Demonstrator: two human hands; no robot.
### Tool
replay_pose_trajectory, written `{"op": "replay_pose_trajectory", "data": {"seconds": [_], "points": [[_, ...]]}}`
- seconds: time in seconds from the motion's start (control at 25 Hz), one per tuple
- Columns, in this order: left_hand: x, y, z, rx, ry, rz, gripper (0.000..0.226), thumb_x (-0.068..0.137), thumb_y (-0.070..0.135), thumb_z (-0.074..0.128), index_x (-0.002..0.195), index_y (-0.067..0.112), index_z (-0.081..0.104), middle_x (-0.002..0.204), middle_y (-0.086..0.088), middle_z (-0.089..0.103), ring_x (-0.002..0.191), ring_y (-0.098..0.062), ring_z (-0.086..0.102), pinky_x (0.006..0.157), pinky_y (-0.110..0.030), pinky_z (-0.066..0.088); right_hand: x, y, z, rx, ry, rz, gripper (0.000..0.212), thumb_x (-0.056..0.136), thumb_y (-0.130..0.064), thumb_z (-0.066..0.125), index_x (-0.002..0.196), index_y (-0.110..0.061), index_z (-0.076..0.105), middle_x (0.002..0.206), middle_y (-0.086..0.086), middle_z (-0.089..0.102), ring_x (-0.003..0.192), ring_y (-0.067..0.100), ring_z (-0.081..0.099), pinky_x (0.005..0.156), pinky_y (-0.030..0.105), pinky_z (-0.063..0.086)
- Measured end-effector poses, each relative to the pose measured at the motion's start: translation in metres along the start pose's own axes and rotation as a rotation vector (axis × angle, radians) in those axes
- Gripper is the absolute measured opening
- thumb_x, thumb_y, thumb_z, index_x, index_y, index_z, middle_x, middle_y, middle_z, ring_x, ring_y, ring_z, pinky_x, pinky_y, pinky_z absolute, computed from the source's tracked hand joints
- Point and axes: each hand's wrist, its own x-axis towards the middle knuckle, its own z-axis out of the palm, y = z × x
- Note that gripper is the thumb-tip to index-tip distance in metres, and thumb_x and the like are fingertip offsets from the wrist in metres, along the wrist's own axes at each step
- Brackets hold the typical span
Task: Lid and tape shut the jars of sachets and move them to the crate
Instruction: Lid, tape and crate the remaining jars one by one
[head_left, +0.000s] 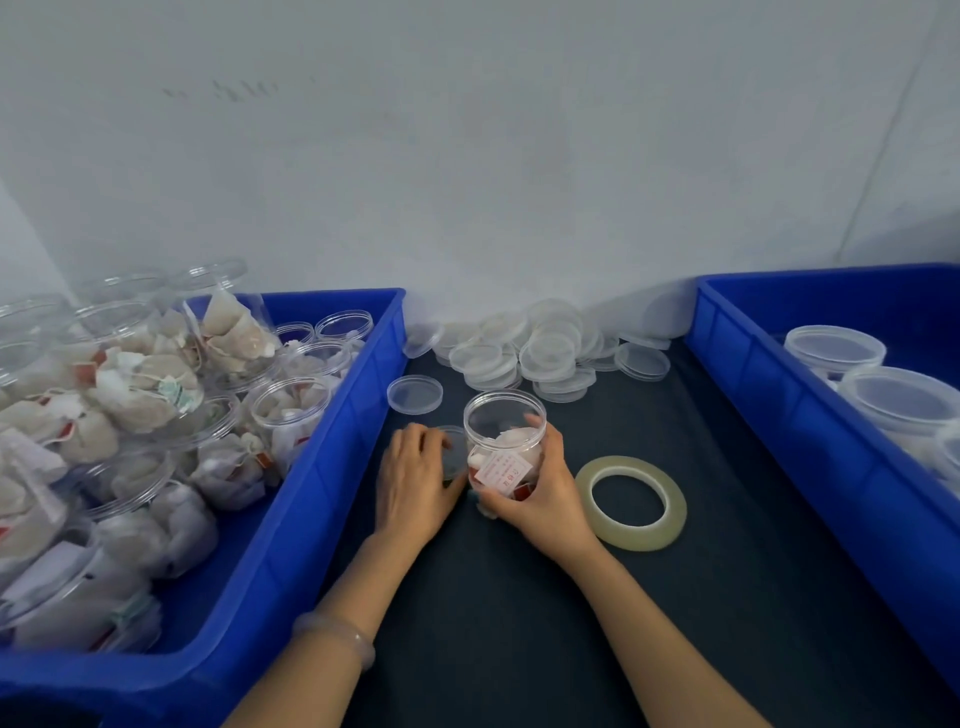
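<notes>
jar (504, 441) upright, mouth up, right hand (543, 496) gripping, left hand (415, 483) holding lid (454, 452)

We held both bare forearms forward from the lower edge of the view, angled in toward each other. Our left hand (415, 483) lay palm down, its fingers curled over the edge of a clear lid (453, 457). Our right hand (543, 496) sat just beside it, thumb across the near side and fingers wrapped round the right side of an open jar (505, 441), gripping it upright. A pale bangle (336, 638) ringed our left wrist.
</notes>
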Motion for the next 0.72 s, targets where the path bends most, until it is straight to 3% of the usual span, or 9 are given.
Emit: {"op": "replay_pose_trajectory", "data": {"seconds": [0.12, 0.32, 0.52, 0.6, 0.72], "points": [[0.005, -0.002, -0.005, -0.217, -0.214, -0.139, 0.074, 0.088, 0.044, 0.07, 0.149, 0.018, 0.037, 0.156, -0.009, 0.032, 0.144, -0.026, 0.029, 0.114, -0.039, 0.033, 0.0, 0.001, -0.002, 0.006, -0.033, 0.014, 0.094, 0.065, -0.018, 0.088, 0.136, -0.042, 0.031, 0.124, -0.008, 0.062, 0.108, 0.008, 0.065, 0.088, 0.029, 0.057], [0.027, 0.002, -0.056, -0.329, -0.224, -0.066, 0.107, 0.072, 0.037, 0.087, 0.156, 0.021, 0.022, 0.152, -0.006, 0.039, 0.136, -0.026, 0.04, 0.108, -0.04, 0.04, -0.001, 0.001, -0.003, 0.014, -0.027, 0.012, 0.091, 0.07, -0.017, 0.087, 0.132, -0.049, 0.03, 0.122, -0.009, 0.062, 0.107, 0.006, 0.065, 0.082, 0.022, 0.055], [0.036, 0.031, -0.111, 0.034, -0.048, 0.364, 0.118, 0.067, 0.037, 0.087, 0.157, 0.034, 0.011, 0.137, 0.001, 0.047, 0.123, -0.023, 0.042, 0.102, -0.034, 0.04, -0.002, 0.0, -0.003, 0.053, -0.034, 0.014, 0.087, 0.073, -0.014, 0.085, 0.131, -0.049, 0.031, 0.121, -0.005, 0.062, 0.105, 0.01, 0.067, 0.082, 0.028, 0.058], [0.039, 0.042, -0.12, -0.061, -0.126, 0.375, 0.123, 0.065, 0.047, 0.088, 0.157, 0.037, 0.008, 0.141, 0.005, 0.047, 0.127, -0.019, 0.038, 0.105, -0.03, 0.034, -0.002, 0.001, -0.004, 0.073, -0.039, 0.018, 0.087, 0.075, -0.012, 0.084, 0.137, -0.042, 0.031, 0.121, -0.003, 0.063, 0.105, 0.013, 0.067, 0.083, 0.031, 0.059], [0.048, 0.057, -0.12, -0.284, -0.338, 0.315, 0.103, 0.073, 0.051, 0.082, 0.155, 0.041, 0.02, 0.151, 0.009, 0.04, 0.136, -0.012, 0.039, 0.109, -0.03, 0.037, -0.002, 0.002, -0.004, 0.084, -0.037, 0.006, 0.086, 0.076, -0.012, 0.084, 0.141, -0.035, 0.032, 0.121, -0.008, 0.064, 0.108, 0.01, 0.066, 0.08, 0.024, 0.057]]}}
